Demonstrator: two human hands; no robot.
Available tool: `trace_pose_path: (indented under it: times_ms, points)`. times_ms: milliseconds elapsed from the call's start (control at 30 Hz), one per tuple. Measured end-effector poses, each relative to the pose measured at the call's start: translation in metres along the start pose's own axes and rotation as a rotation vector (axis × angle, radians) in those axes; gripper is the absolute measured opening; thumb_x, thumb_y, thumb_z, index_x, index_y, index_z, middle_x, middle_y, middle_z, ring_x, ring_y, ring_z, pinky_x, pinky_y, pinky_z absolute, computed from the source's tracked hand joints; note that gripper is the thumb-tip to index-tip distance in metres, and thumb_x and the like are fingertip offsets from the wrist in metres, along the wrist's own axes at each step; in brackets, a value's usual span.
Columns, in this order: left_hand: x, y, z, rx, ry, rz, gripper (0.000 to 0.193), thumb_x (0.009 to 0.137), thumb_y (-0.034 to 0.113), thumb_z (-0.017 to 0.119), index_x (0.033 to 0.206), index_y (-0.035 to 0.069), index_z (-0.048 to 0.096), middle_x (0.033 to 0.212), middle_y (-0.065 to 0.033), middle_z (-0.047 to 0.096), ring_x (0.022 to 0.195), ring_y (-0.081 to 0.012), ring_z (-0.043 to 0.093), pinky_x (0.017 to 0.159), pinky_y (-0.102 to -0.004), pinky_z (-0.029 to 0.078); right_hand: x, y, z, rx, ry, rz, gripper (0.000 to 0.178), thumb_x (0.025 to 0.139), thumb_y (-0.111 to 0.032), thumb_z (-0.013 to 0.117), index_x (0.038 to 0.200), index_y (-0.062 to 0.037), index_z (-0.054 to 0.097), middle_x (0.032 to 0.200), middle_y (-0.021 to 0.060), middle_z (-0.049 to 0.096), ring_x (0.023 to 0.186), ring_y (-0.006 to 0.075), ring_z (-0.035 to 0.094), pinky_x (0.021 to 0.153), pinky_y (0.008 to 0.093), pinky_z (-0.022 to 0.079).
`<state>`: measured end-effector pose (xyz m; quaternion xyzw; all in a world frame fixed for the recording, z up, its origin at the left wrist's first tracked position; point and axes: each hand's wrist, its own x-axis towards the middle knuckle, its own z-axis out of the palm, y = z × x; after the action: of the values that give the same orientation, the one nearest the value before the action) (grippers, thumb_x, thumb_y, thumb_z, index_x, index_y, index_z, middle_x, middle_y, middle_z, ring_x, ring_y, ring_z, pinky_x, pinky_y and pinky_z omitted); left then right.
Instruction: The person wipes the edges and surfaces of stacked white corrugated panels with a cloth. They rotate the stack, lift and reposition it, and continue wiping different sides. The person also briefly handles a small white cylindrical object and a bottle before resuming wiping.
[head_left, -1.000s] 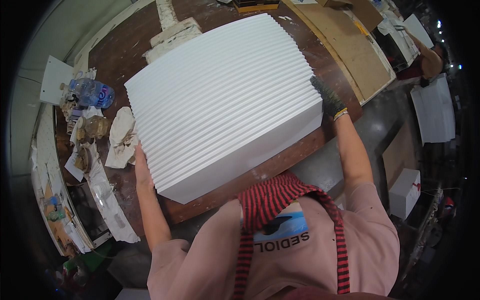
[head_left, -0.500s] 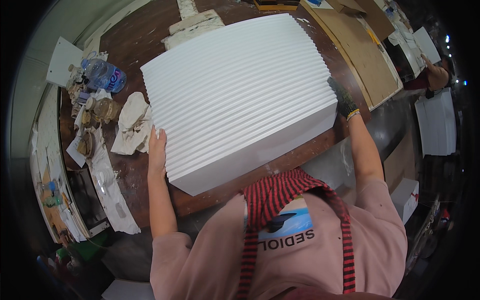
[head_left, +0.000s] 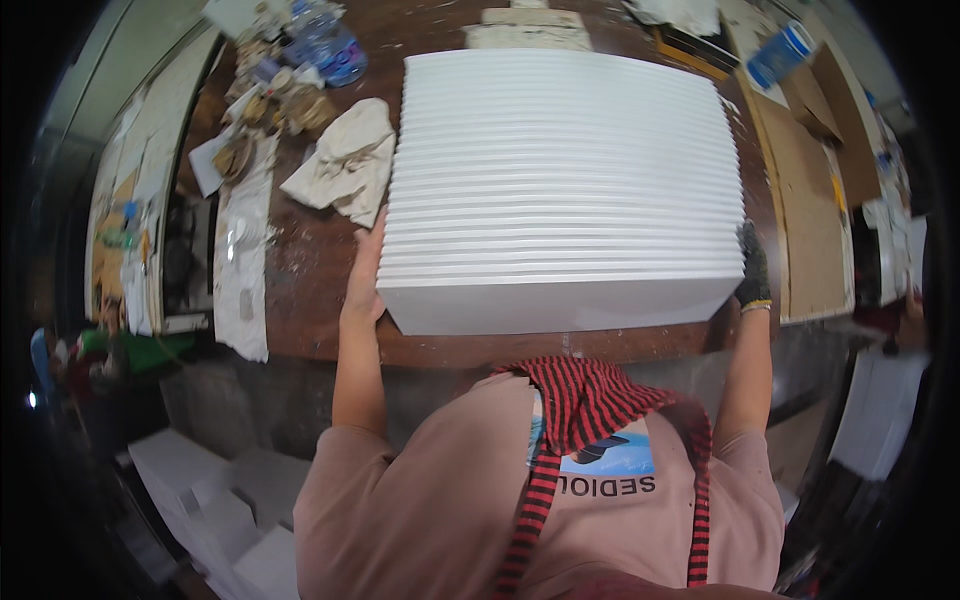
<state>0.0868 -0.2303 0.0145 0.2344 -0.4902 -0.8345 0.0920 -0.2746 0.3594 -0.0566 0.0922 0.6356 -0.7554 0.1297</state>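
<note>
A thick stack of white boards or sheets lies on the brown table, its layers stepped back like ridges and its front a smooth grey-white face. My bare left hand presses against the left side near the front corner, thumb apart and the other fingers partly hidden along the edge. Against the right side, near its front corner, rests my right hand in a dark glove, its fingers partly hidden. Between them the two hands hold the stack. Beside its left edge is a crumpled cream cloth.
A large plastic bottle and several stained jars crowd the far left. White paper hangs over the left table edge. On the right are a brown board, an open cardboard piece and a blue bottle.
My view has turned, so the stack and table front now look nearly level rather than slanted. Both hands stay at the sides of the stack.
</note>
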Motion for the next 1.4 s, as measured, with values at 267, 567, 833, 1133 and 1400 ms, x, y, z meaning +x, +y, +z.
trace_pose_path:
  times_ms: [267, 567, 833, 1133, 1400]
  points:
    - [0.004, 0.001, 0.018, -0.083, 0.009, -0.049, 0.066, 0.107, 0.051, 0.036, 0.156, 0.006, 0.03, 0.153, -0.0115, 0.044, 0.137, -0.0242, 0.044, 0.113, -0.0398, 0.037, 0.053, 0.009, -0.01, -0.259, -0.155, -0.003, 0.051, 0.107, -0.027, 0.042, 0.151, 0.0003, 0.041, 0.153, 0.0111, 0.046, 0.139, 0.0213, 0.046, 0.118, 0.035, 0.033]
    - [0.01, -0.005, 0.037, 0.054, 0.143, -0.024, 0.057, 0.109, 0.04, 0.041, 0.152, 0.003, 0.037, 0.142, -0.0119, 0.052, 0.125, -0.0219, 0.053, 0.105, -0.0358, 0.044, 0.055, 0.009, -0.015, -0.188, -0.222, 0.062, 0.052, 0.107, -0.027, 0.042, 0.15, 0.0015, 0.041, 0.152, 0.0111, 0.047, 0.139, 0.0214, 0.046, 0.118, 0.0354, 0.033]
    - [0.012, -0.006, 0.037, 0.258, 0.252, 0.063, 0.051, 0.107, 0.035, 0.047, 0.14, -0.003, 0.051, 0.126, -0.0117, 0.064, 0.108, -0.0191, 0.063, 0.092, -0.0317, 0.05, 0.056, -0.011, -0.005, -0.435, -0.361, -0.145, 0.052, 0.108, -0.024, 0.036, 0.154, 0.0004, 0.033, 0.155, 0.0125, 0.043, 0.142, 0.0223, 0.042, 0.12, 0.0355, 0.031]
    - [0.031, 0.013, 0.025, 0.428, 0.337, 0.192, 0.038, 0.091, 0.021, 0.074, 0.113, -0.009, 0.068, 0.096, -0.0048, 0.069, 0.086, -0.0096, 0.06, 0.074, -0.0239, 0.047, -0.094, -0.048, 0.129, -0.873, -0.23, -0.801, 0.055, 0.1, -0.018, 0.058, 0.15, -0.0031, 0.04, 0.154, 0.0099, 0.044, 0.142, 0.0236, 0.041, 0.12, 0.0425, 0.032]
    - [0.066, 0.016, 0.008, 0.247, 0.322, 0.17, 0.021, 0.087, 0.011, 0.077, 0.099, -0.005, 0.073, 0.088, -0.0028, 0.07, 0.079, -0.0103, 0.061, 0.073, -0.0245, 0.048, -0.186, 0.005, 0.28, -1.39, -0.154, -1.001, 0.047, 0.091, -0.038, 0.067, 0.129, -0.01, 0.066, 0.142, 0.0139, 0.058, 0.139, 0.032, 0.044, 0.122, 0.0528, 0.021]
